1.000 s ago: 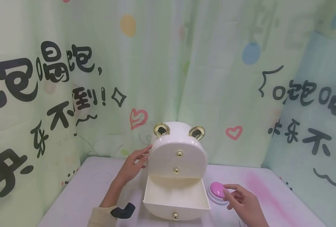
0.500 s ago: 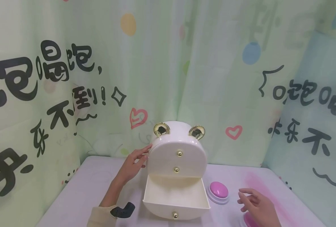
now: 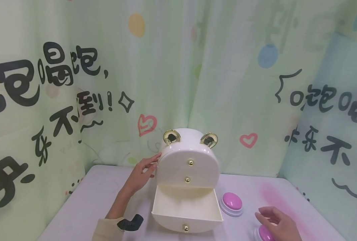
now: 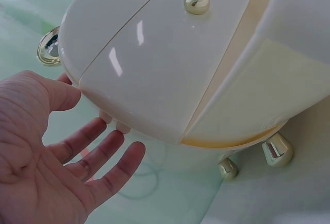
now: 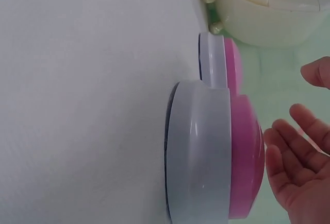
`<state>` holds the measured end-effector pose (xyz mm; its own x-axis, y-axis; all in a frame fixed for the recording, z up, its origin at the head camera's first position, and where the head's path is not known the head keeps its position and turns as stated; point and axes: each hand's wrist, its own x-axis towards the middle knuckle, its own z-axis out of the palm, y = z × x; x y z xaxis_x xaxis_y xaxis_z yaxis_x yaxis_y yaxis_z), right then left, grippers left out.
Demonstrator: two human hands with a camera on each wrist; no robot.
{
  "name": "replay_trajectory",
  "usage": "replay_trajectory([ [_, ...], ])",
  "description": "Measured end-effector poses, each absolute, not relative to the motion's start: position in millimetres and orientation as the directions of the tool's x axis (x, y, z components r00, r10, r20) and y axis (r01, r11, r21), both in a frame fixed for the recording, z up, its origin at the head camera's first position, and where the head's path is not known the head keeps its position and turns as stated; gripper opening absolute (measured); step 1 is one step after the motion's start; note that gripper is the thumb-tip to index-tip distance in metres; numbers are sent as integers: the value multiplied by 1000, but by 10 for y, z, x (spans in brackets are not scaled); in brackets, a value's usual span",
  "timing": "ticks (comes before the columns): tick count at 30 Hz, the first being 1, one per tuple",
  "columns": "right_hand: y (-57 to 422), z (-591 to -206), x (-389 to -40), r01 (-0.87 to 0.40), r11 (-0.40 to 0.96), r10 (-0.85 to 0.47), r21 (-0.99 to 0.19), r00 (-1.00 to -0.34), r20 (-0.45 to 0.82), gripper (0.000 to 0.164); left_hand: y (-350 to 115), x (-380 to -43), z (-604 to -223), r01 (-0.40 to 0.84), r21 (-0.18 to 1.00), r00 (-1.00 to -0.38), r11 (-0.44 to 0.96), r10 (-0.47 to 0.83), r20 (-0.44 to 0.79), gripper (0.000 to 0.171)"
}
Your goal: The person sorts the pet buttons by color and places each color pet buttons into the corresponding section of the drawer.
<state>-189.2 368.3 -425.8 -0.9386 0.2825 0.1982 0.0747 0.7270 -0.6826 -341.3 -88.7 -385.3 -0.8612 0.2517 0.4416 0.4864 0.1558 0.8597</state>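
Note:
A glossy white drawer box (image 3: pixel 173 169) with gold-rimmed ears stands mid-table, its bottom drawer (image 3: pixel 185 204) pulled out toward me. My left hand (image 3: pixel 138 176) touches the left side of the box, fingers fairly straight; in the left wrist view, thumb and fingertips lie along its edge. Right of the drawer sits a pink push button (image 3: pixel 232 201) on a white base. A second pink push button (image 3: pixel 265 233) lies nearer, partly hidden by my right hand (image 3: pixel 282 226), which is over it with loosely bent fingers holding nothing. Whether those fingers touch its top I cannot tell.
The white table (image 3: pixel 85 201) has a pink smear (image 3: pixel 274 197) at right. Printed curtains (image 3: pixel 226 83) enclose the back and both sides. A black band (image 3: pixel 130 223) is on my left wrist. Small gold feet (image 4: pixel 278 151) support the box.
My right hand has moved right and toward me, from the farther pink button to above the nearer one, which now shows partly. The left hand and the drawer box stay put.

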Motion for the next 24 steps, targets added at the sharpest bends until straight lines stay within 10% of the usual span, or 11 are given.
replay_trajectory([
  [17,3869,-4595,-1937,-344,662,3,-666,-887,461,33,-890,-3434,-3858,493,856,-857,158,257,446,45],
  [24,3978,-4613,-1944,-276,648,-48,-709,-945,324,36,-895,-3442,-3864,498,853,-854,157,261,450,44],
])
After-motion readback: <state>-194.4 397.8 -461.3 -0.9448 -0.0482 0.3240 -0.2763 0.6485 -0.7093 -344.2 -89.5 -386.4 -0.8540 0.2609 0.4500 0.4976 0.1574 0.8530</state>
